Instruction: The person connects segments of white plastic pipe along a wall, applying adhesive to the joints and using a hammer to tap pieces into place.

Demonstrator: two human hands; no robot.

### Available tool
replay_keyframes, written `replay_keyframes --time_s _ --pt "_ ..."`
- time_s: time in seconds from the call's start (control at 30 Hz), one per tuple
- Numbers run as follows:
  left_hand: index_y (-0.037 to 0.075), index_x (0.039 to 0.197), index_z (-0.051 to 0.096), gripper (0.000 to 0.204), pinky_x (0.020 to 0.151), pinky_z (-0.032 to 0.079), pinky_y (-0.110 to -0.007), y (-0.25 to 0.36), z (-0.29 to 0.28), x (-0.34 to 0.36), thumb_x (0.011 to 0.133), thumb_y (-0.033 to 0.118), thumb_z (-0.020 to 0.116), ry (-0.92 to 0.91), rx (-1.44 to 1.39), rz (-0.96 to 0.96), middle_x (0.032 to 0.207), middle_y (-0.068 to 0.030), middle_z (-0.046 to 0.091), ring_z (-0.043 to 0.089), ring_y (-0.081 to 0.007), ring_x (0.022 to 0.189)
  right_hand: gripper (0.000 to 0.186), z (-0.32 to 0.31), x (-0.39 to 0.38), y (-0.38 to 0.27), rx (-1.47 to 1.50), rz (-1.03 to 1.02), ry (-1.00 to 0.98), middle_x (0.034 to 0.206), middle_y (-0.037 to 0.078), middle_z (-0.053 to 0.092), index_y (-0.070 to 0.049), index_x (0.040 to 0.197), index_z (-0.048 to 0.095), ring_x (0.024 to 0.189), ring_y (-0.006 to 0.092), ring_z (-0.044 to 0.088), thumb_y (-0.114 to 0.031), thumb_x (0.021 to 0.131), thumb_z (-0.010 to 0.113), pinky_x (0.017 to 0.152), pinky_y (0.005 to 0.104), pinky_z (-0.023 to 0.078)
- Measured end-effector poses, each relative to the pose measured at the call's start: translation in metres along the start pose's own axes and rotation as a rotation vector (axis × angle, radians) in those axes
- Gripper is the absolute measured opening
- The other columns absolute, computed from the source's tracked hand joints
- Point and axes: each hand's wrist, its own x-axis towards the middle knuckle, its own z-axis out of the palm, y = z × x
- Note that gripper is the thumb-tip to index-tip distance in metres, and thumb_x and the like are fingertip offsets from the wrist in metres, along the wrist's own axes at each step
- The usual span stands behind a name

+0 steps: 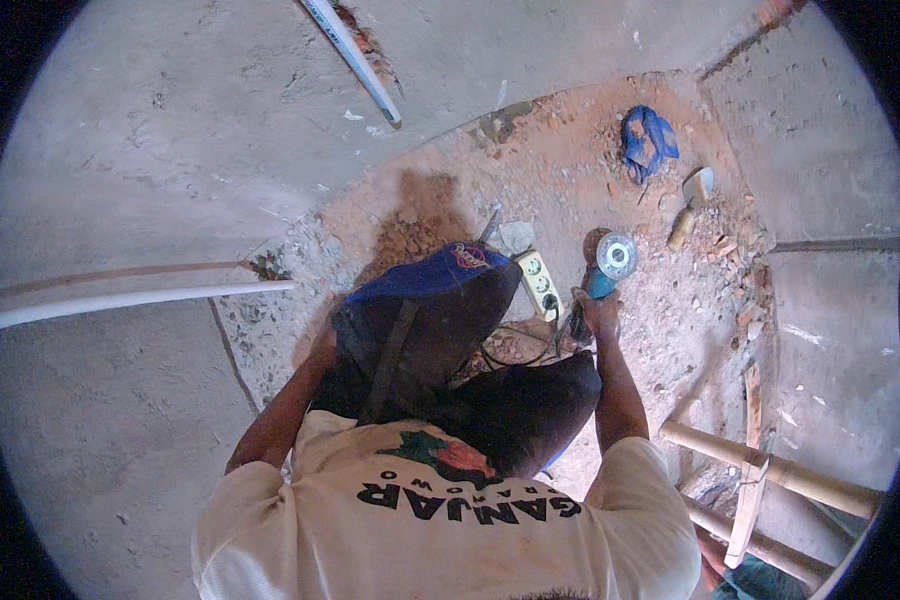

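My right hand [599, 314] is wrapped around the body of an angle grinder [602, 283] with a teal head. Its round silver disc [616, 257] faces up, just above the rubble-strewn floor. Left of the grinder lies a cream power strip [539, 284] with a black plug in one socket. A dark cable [518, 346] loops beside it near my knees. My left arm [288, 405] reaches down along my left leg, and the left hand is hidden behind the knee.
A trowel [690, 208] and a blue crumpled cloth or bag [648, 143] lie at the far right. White pipes stand at the left wall [140, 305] and back wall [352, 62]. A bamboo ladder [760, 462] is at the lower right. Broken brick pieces [727, 246] litter the floor.
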Motion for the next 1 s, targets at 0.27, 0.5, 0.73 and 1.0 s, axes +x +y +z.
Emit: replay_keyframes --time_s 0.27,0.5,0.73,1.0 --pt "0.000 0.135 0.048 0.042 0.102 0.041 -0.033 0.016 0.009 0.017 0.100 0.023 0.048 -0.032 0.022 0.025 0.132 -0.0086 0.055 0.052 -0.0169 0.116 0.105 -0.001 -0.002 0.005 0.012 -0.012 0.015 0.123 0.037 0.046 0.005 0.133 0.032 0.114 0.0495 0.052 -0.055 0.063 0.082 0.094 0.0514 0.046" --pt "-0.001 0.135 0.048 0.043 0.102 0.041 -0.033 0.015 0.000 0.013 0.100 0.023 0.049 0.001 0.017 0.026 0.133 -0.0085 0.054 0.051 -0.0167 0.116 0.110 -0.006 -0.007 -0.015 -0.048 0.092 -0.057 0.136 0.033 0.039 0.002 0.140 0.028 0.123 0.0494 0.047 -0.062 0.065 0.077 0.098 0.0544 0.042" --pt "-0.001 0.136 0.048 0.043 0.103 0.041 -0.033 0.021 0.000 0.018 0.100 0.023 0.050 0.006 0.011 0.049 0.133 -0.0085 0.054 0.051 -0.0166 0.117 0.108 -0.002 -0.001 0.001 0.040 0.008 -0.044 0.134 0.038 0.038 0.004 0.137 0.029 0.121 0.0504 0.047 -0.056 0.064 0.081 0.098 0.0517 0.043" --pt "-0.001 0.136 0.047 0.044 0.103 0.040 -0.033 0.026 0.000 0.016 0.099 0.023 0.051 -0.008 0.029 0.050 0.134 -0.0085 0.054 0.051 -0.0165 0.117 0.107 0.004 0.002 0.007 -0.031 0.017 0.001 0.125 0.036 0.043 0.006 0.131 0.032 0.113 0.0497 0.052 -0.057 0.062 0.083 0.094 0.0515 0.046"
